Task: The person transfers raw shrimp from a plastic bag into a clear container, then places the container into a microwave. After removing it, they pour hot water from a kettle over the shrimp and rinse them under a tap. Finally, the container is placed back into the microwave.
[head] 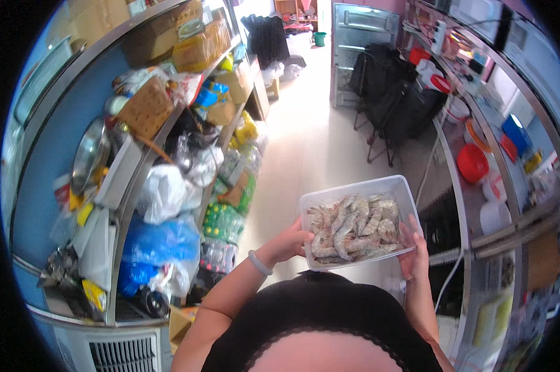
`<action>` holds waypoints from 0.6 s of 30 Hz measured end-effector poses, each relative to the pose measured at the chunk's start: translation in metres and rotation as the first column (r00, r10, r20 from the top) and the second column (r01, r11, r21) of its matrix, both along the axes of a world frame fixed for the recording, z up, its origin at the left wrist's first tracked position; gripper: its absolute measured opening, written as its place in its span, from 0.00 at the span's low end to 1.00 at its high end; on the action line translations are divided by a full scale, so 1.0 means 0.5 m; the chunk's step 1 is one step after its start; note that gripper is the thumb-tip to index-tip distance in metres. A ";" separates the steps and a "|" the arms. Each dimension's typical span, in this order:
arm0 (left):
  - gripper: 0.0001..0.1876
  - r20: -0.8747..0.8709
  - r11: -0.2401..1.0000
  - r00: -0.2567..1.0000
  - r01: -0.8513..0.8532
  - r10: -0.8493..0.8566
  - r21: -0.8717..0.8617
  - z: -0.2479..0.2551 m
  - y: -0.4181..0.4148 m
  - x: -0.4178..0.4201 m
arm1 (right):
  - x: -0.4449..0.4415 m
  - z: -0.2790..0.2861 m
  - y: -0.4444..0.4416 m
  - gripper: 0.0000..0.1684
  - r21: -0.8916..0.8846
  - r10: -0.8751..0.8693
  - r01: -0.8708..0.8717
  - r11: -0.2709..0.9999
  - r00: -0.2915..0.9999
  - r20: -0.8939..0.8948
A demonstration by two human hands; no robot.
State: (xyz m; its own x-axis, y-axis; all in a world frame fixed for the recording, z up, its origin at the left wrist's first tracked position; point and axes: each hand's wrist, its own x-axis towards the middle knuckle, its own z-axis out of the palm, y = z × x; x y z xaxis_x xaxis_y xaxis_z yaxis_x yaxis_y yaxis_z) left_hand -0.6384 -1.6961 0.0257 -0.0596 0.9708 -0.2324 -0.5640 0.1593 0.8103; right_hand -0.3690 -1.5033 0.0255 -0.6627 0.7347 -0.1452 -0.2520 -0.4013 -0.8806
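Observation:
Between my hands is a translucent white plastic container (406,195), held a little in front of my body and slightly turned. Raw grey shrimp (352,225) lie heaped inside it, some overlapping. My left hand (291,242) grips the container's left wall, its thumb near the rim. On the opposite side my right hand (413,253) holds the right end, with the thumb up along the outer wall and fingers partly hidden beneath. A pale bangle (260,263) circles my left wrist.
Metal shelving to the left holds cardboard boxes (203,46), a steel bowl (90,151), plastic bags (161,195) and bottle packs (223,223). Black folding chairs (396,97) stand ahead on the right. Along the right, a shelf rack carries a red bowl (472,162). Tiled floor (298,139) runs ahead.

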 end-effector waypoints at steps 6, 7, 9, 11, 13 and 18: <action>0.46 0.041 0.930 0.936 -0.352 0.349 0.107 0.045 0.189 -0.326 | -0.506 0.027 0.335 0.44 -0.022 0.287 -0.290 0.957 0.955 -0.074; 0.45 0.088 0.893 0.897 -0.441 0.434 0.090 0.040 0.204 -0.381 | -0.598 0.029 0.388 0.43 -0.071 0.316 -0.317 0.946 0.948 -0.029; 0.44 0.171 0.797 0.791 -0.602 0.587 0.049 0.018 0.230 -0.481 | -0.767 0.051 0.474 0.39 0.069 0.439 -0.454 0.889 0.884 0.157; 0.43 0.187 0.657 0.675 -0.738 0.714 0.154 -0.048 0.263 -0.588 | -0.935 0.078 0.571 0.36 0.149 0.534 -0.575 0.805 0.810 0.243; 0.43 0.124 0.532 0.551 -0.832 0.825 0.159 -0.100 0.304 -0.688 | -1.079 0.086 0.660 0.32 0.150 0.627 -0.666 0.731 0.742 0.238; 0.43 0.132 0.363 0.367 -0.930 0.921 0.052 -0.196 0.463 -0.980 | -1.308 -0.037 0.922 0.24 -0.092 0.353 -0.343 0.935 0.876 0.329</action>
State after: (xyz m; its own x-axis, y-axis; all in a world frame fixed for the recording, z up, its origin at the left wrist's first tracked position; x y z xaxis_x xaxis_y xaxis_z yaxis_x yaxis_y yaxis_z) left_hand -1.1282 -1.4647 -0.0721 -0.9250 0.3303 -0.1878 -0.3552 -0.5762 0.7361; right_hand -1.0231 -1.0424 0.0072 -0.7828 0.4573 -0.4220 0.2162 -0.4360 -0.8736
